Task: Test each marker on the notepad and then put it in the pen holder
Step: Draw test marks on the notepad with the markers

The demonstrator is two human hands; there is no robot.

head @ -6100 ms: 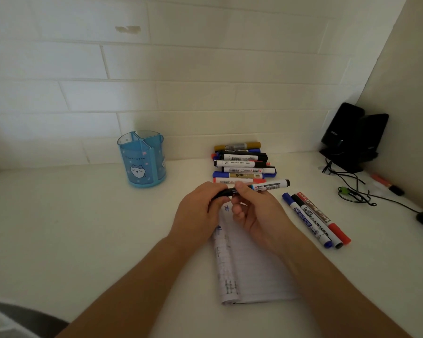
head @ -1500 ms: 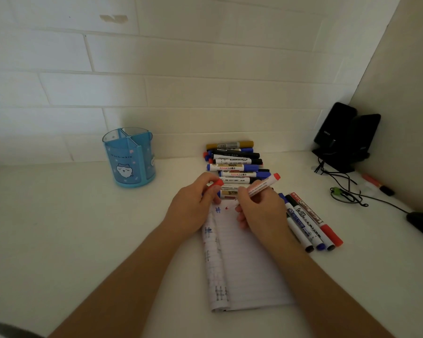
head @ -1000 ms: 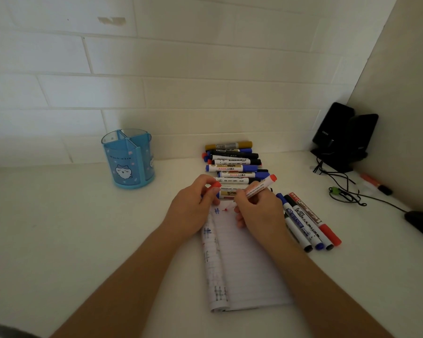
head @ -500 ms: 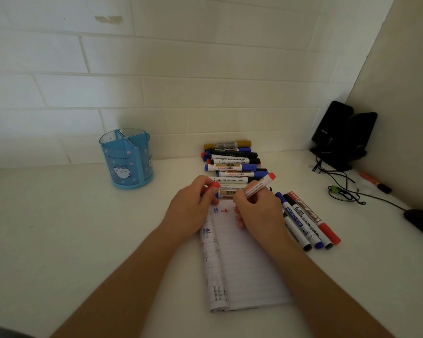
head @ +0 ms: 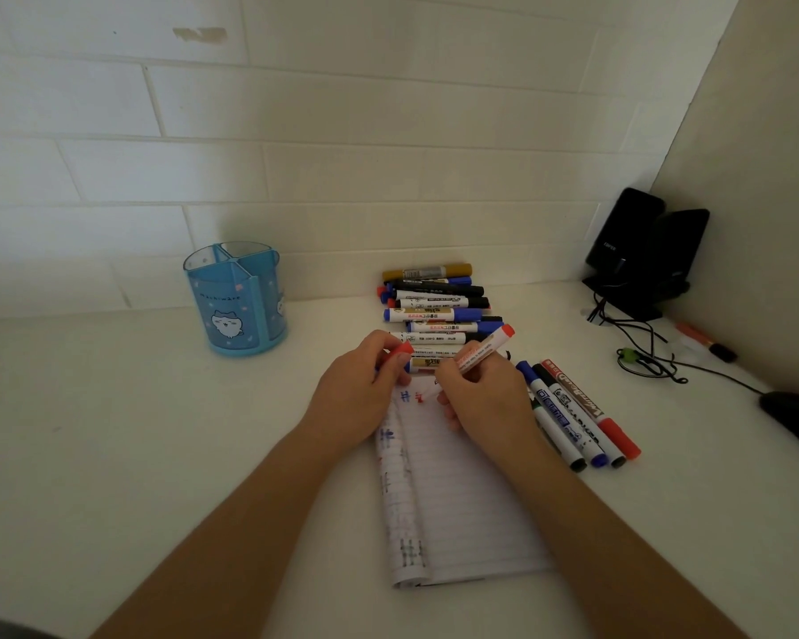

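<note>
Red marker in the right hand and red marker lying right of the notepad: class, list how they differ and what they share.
The held red marker is uncapped, its cap pinched in the left hand; the lying red marker is capped. The held one tilts, tip down at the notepad; the lying one rests flat on the table. Both have red ends.

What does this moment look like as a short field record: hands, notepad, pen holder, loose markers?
left hand: pinches red cap
right hand: grips red marker, tip on notepad
notepad: blue and red marks near top
pen holder: blue, far left, no marker seen inside
marker pile: behind notepad
marker row: right of notepad
</note>
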